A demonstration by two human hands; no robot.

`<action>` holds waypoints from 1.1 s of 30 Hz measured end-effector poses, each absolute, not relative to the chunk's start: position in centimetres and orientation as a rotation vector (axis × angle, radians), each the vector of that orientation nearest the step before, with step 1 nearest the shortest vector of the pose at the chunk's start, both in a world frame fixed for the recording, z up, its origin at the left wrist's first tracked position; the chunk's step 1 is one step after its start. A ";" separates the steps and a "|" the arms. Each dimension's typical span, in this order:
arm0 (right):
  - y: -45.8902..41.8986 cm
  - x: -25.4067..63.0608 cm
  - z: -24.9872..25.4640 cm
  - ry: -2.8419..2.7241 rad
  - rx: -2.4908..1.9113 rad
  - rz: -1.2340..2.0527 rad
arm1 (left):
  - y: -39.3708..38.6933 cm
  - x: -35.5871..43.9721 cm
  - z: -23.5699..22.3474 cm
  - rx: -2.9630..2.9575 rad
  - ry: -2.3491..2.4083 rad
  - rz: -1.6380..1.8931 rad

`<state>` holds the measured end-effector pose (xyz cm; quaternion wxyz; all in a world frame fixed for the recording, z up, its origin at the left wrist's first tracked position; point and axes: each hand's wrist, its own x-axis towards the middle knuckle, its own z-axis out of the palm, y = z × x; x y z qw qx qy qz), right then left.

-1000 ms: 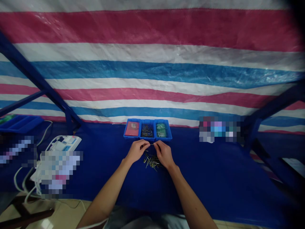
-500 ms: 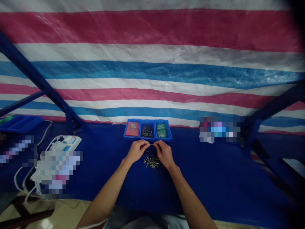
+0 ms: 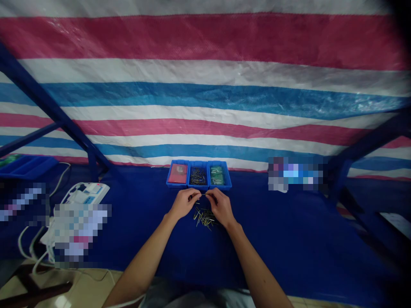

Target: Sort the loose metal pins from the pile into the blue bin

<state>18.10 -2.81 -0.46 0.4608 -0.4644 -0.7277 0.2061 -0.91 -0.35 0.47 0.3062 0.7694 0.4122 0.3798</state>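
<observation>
A thin metal rod (image 3: 203,194) runs level between my two hands, just in front of the blue bins. My left hand (image 3: 185,202) pinches its left end between thumb and fingertips. At the other end, the fingertips of my right hand (image 3: 220,204) are closed on it. Below and between the hands lies a loose pile of similar thin rods (image 3: 204,217), brass and silver in colour. The middle blue bin (image 3: 198,187) holds more dark and brassy rods. What kind of part they are is too small to make out.
Left of the middle bin is a blue bin with a red item (image 3: 177,173); on its right, one holds green-and-white pieces (image 3: 217,175). A white power strip (image 3: 96,192) with cables lies at the left. Blue frame posts (image 3: 61,115) and a striped sheet (image 3: 205,98) stand behind.
My right hand has shifted very slightly left, toward my left hand. Both hands keep their pinch on the rod, and the pile and bins stay as they were.
</observation>
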 end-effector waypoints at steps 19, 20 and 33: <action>-3.1 17.9 0.0 -1.881 -1.154 0.482 | -0.7 -0.9 0.5 2.119 1.063 0.948; -3.1 17.9 0.0 -1.883 -1.155 0.479 | -0.6 -0.9 0.5 2.121 1.063 0.950; -2.9 17.9 -0.3 -1.898 -1.112 0.523 | -0.6 -0.9 0.6 2.090 1.072 0.928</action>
